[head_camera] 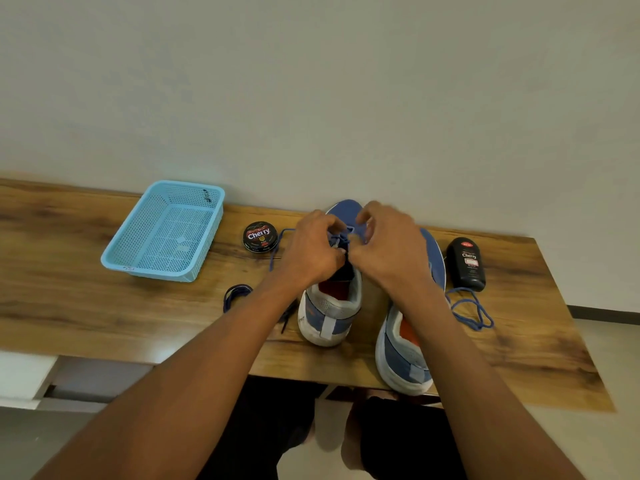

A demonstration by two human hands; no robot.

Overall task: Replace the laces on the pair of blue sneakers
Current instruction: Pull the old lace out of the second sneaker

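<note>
— On the wood-grain tabletop [86,289], where had we got the pair of blue mesh sneakers?

— Side by side, heels toward us. Our left hand [313,252] and right hand [388,247] met over the tongue of the left-side blue sneaker with the white sole [329,317]. Both had fingers curled in, pinching the blue cord lace [341,237] at the eyelets. The right-side blue sneaker [405,355] stood untouched, with a loose blue lace [471,308] coiled just beside it.

— How did we judge the lace would handle?

— Light, limp, a bit slippery. We thought it best taken near its stiff tip, since the soft middle would buckle at an eyelet. The shoe itself looked light and soft enough to slide, so we reckoned it needed steadying.

— And around us?

— A dark lace [237,294] lay left of the shoe. Further back sat a round black polish tin [260,236] and a light-blue perforated plastic basket [166,230]; a black polish bottle [465,263] lay at the right. The table looked smooth and hard against a plain pale wall [311,81].
</note>
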